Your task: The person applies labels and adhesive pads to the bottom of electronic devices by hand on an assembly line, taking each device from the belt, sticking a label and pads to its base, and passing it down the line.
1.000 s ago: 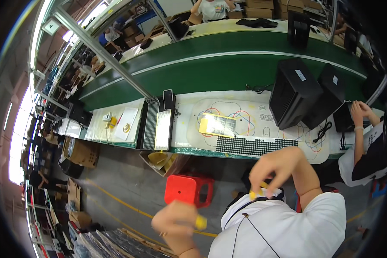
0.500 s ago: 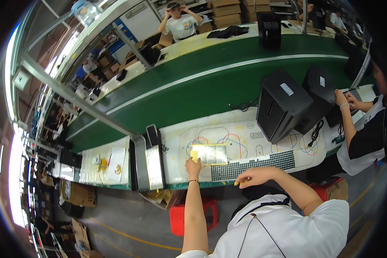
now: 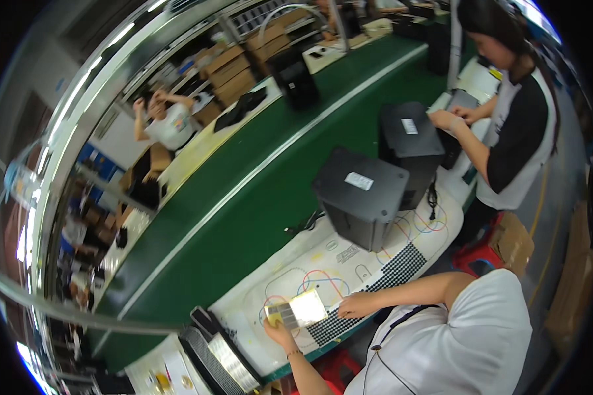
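Note:
On the white patterned mat lies a shiny, yellow-edged sheet, its surface bright with glare. My left hand is closed on a yellow piece at the sheet's left end; I cannot tell whether that piece is part of the sheet. To the right of the sheet is my right hand, its fingers curled together over the black dotted band. Whatever its fingertips hold, if anything, is too small and blurred to make out.
Two tall black box-shaped units stand beyond my right hand, with a black cable near them. A dark tray with a shiny panel sits left. A green conveyor runs behind. A co-worker works at the right; another person is across.
My view has turned to the right and tilted. My right hand has moved closer to the sheet's right end; the small yellow bit at its fingers no longer shows. My left hand stays at the sheet's left end.

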Demonstrator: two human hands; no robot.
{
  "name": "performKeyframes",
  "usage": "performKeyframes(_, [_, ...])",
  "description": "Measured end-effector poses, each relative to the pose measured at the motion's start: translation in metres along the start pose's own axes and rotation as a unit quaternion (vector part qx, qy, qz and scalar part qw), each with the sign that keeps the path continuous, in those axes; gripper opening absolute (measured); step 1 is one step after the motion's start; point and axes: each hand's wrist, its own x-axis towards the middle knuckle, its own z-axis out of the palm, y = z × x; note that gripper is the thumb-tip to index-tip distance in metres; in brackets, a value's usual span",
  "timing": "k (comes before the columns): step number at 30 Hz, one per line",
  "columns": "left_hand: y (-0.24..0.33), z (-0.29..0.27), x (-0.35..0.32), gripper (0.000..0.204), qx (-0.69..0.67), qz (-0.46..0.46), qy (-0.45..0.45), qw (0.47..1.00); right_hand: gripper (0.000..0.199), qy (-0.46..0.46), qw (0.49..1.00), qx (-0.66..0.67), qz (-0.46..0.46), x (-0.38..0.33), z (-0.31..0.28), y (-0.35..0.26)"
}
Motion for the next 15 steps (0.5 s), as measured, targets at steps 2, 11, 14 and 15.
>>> performKeyframes(2, [0.038,-0.009,-0.003,0.034,0.002,0.021,-0.03,0.999,0.029,0.088,0.985,-0.131,-0.069,0.019,-0.011,-0.019])
performKeyframes(11, [0.17,-0.048,-0.033,0.01,0.098,0.183,-0.084,0.975,0.028,0.288,0.927,-0.173,-0.168,0.073,-0.077,-0.083])
performKeyframes(14, [0.173,-0.064,-0.032,0.007,0.123,0.175,-0.072,0.974,0.023,0.295,0.908,-0.199,-0.221,0.085,-0.082,-0.093])
performKeyframes(15, [0.171,-0.071,-0.033,0.008,0.107,0.174,-0.084,0.975,0.021,0.249,0.918,-0.213,-0.222,0.089,-0.08,-0.097])
